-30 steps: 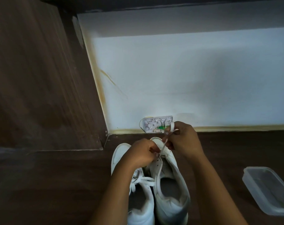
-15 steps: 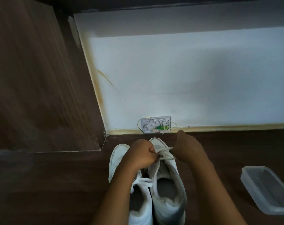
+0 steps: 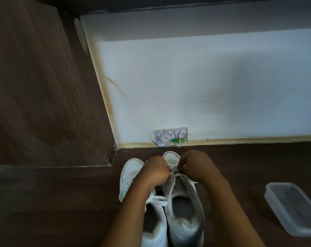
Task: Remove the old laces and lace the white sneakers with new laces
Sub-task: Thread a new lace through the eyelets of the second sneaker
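Two white sneakers stand side by side on the dark wooden floor, toes towards the wall. The left sneaker [image 3: 131, 175] still has white laces tied near its tongue. The right sneaker [image 3: 185, 211] has a white lace [image 3: 175, 171] only across its front eyelets. My left hand [image 3: 155, 172] is curled over the right sneaker's toe end, gripping its upper beside the lace. My right hand [image 3: 195, 166] pinches the lace just above the front eyelets. The fingertips of both hands are hidden.
A clear plastic container [image 3: 293, 207] lies on the floor at the right. An open wall box [image 3: 171, 136] with green connectors sits at the base of the white wall. A brown wooden panel [image 3: 35, 95] fills the left side.
My right hand held the lace raised a second ago and has come down to the front eyelets. My left hand has stayed on the shoe.
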A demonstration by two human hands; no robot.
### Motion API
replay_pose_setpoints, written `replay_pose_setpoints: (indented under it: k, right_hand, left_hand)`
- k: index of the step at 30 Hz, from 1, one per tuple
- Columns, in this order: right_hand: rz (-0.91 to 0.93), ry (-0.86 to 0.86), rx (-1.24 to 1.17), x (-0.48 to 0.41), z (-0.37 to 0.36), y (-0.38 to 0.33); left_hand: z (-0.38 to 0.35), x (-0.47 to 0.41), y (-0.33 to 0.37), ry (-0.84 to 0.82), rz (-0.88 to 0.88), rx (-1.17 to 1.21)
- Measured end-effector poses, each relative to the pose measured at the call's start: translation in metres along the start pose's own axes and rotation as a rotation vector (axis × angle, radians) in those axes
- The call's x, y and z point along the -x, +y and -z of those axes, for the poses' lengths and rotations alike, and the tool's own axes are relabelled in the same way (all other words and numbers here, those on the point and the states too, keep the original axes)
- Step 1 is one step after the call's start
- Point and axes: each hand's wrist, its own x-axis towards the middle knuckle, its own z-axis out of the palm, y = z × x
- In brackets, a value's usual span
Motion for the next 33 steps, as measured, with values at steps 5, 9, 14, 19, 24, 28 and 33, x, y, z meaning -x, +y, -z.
replay_pose_setpoints:
  k: [5,9,14,19,24,28,33]
  right_hand:
    - [0.046,-0.01,0.002,-0.002,-0.003,0.001]
    - [0.042,0.005,-0.012,-0.002,-0.003,0.001]
    - [0.046,-0.038,-0.01,-0.001,0.0,0.001]
    - [0.03,-0.052,-0.081,0.0,0.002,0.001]
    - [0.063,-0.08,-0.158,0.002,0.0,0.002]
    - [0.047,-0.073,-0.166,0.002,-0.003,0.001]
    - [0.053,-0.089,-0.202,0.005,0.001,-0.001]
  left_hand:
    - [0.0,0.0,0.002,0.024,0.039,-0.056]
    - [-0.003,-0.001,0.002,0.062,0.038,-0.126]
    - [-0.005,-0.002,0.002,0.044,0.028,-0.065]
    - [-0.006,0.0,0.0,-0.007,0.054,0.072]
    - [-0.003,0.003,0.0,-0.018,-0.013,0.049]
    - [-0.005,0.0,-0.003,0.007,-0.016,-0.005]
    - [-0.003,-0.005,-0.008,0.009,0.053,0.063]
